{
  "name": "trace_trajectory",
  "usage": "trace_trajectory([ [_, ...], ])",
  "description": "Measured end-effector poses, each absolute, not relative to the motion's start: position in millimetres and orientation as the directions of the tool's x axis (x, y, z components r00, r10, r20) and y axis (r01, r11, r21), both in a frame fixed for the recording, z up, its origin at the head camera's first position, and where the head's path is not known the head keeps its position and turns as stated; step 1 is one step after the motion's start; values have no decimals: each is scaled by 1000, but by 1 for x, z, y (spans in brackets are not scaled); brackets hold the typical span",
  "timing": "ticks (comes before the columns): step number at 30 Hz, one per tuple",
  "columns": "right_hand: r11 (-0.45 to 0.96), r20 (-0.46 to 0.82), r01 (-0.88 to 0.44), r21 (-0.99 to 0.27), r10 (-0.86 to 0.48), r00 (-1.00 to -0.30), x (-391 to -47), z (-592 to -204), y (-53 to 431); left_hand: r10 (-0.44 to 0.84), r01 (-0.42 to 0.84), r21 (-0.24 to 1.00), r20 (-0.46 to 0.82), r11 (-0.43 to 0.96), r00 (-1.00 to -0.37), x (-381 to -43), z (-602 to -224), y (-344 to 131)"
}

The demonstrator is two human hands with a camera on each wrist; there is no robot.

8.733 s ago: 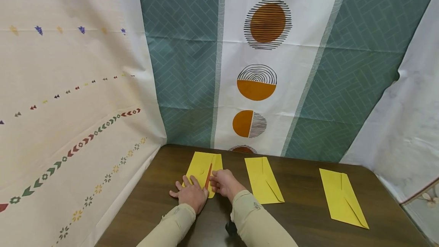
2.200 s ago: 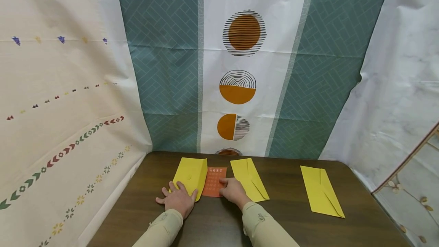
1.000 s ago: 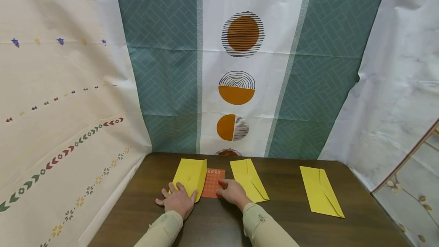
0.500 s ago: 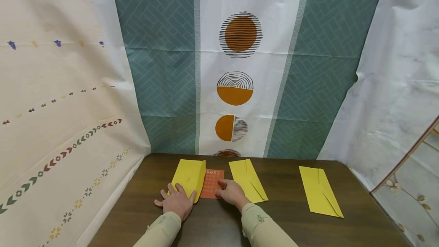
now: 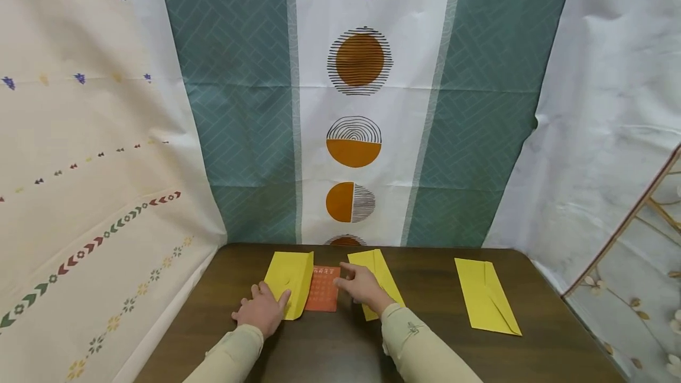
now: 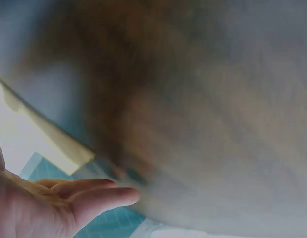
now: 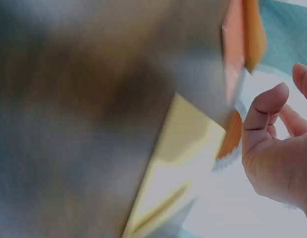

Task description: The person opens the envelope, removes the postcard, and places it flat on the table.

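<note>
In the head view my left hand is at the lower left corner of the leftmost yellow envelope, fingers spread; whether it still touches the paper I cannot tell. Against that envelope's right edge, a red-orange card with rows of pale print lies flat. My right hand hovers at the card's right side, partly covering the middle yellow envelope. Its thumb and fingers are apart with nothing between them, as the right wrist view of the hand confirms. The left wrist view shows the left hand with its thumb extended.
Farther right on the dark wooden table lies a third yellow envelope. Patterned cloths hang behind the table and along its left side. A pale floral cloth borders the right.
Earlier the red-orange card stood slanted at the left envelope's opening; it now lies flat beside it. My right hand has let go of the card, and my left hand has drawn back left.
</note>
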State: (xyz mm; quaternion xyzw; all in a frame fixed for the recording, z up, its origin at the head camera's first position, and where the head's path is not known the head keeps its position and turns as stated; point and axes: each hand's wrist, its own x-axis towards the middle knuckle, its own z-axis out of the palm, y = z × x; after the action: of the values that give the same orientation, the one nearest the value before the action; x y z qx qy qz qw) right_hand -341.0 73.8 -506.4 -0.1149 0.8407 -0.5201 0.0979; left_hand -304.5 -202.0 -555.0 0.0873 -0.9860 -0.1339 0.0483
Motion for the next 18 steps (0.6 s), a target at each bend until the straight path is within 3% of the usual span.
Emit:
trace_trajectory([
  [4,431,-51,-67,-900,-257,-965,-352,-490,97,-73,-31,164,256,986,-964,-308,-539,-207],
  [9,495,-16,-73,-866,-172,-985,-364,-478,127,123,148,12,491,989,-862,-316,-520,-208],
  [12,519,7,-75,-852,-133,-991,-367,-475,146,165,191,-1,506,982,-846,-321,-510,-204],
  [18,538,13,-61,-840,-94,-996,-367,-474,175,171,210,37,450,977,-876,-327,-501,-186],
])
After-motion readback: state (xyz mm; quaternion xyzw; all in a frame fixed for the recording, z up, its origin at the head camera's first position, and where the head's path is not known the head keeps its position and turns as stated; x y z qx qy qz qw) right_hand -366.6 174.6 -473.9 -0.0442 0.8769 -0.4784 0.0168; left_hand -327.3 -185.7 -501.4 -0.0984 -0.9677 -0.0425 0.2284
